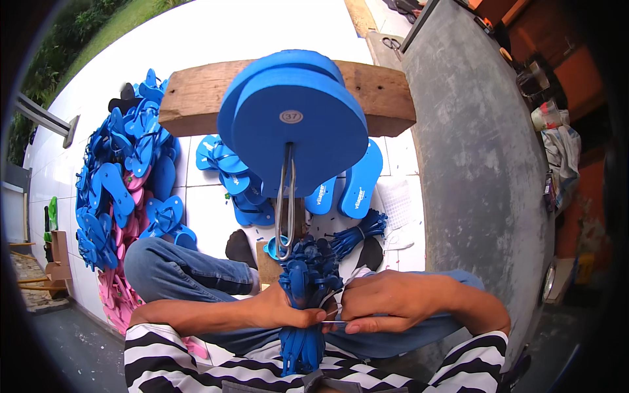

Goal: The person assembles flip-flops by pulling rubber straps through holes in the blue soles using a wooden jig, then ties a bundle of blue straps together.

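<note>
My left hand (283,309) grips a thick bundle of blue rubber sandal straps (306,288) held upright in my lap. My right hand (383,302) is closed beside the bundle, pinching a thin metal tool (332,322) against it. Just above, a long metal hook (285,203) hangs through the hole of a blue sandal sole (301,128) that stands on a wooden plank (196,98). A second blue sole sits behind the first.
A heap of blue and pink sandals (124,196) lies on the white tiled floor at left. More blue sandals (357,183) and a tied strap bundle (357,232) lie ahead. A grey concrete wall (478,157) rises at right. My knees in jeans (177,268) frame the work.
</note>
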The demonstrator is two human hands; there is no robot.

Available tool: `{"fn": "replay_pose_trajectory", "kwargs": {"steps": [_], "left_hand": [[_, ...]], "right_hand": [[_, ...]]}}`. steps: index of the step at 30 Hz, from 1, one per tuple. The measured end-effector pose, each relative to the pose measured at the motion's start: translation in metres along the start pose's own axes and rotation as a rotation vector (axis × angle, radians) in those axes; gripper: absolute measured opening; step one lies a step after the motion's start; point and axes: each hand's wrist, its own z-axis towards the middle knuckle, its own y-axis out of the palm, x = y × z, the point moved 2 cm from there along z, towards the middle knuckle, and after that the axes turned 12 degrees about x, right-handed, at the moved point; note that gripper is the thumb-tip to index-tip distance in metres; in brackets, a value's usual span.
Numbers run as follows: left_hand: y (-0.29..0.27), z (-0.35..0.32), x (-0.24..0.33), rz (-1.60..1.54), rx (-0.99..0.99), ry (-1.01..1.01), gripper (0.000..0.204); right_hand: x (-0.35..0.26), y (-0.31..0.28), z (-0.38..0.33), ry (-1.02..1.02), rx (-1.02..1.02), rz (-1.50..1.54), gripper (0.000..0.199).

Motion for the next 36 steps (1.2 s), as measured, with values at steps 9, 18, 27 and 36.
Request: {"fn": "replay_pose_trajectory", "kwargs": {"steps": [9, 18, 27, 36], "left_hand": [[-0.005, 0.009, 0.003, -0.294, -0.157, -0.068, 0.033], [-0.035, 0.052, -0.029, -0.072, 0.420, -0.002, 0.043], [-0.026, 0.067, -0.028, -0.441, 0.343, 0.050, 0.050], [-0.026, 0.073, -0.038, -0.349, 0.424, 0.109, 0.046]], "right_hand": [[-0.001, -0.008, 0.005, 0.030, 0.032, 0.022, 0.029], [0.006, -0.009, 0.003, -0.197, 0.417, -0.237, 0.015], [0.050, 0.002, 0.005, 0.180, 0.624, -0.589, 0.051], [0.070, 0.009, 0.012, 0.165, 0.610, -0.611, 0.037]]}}
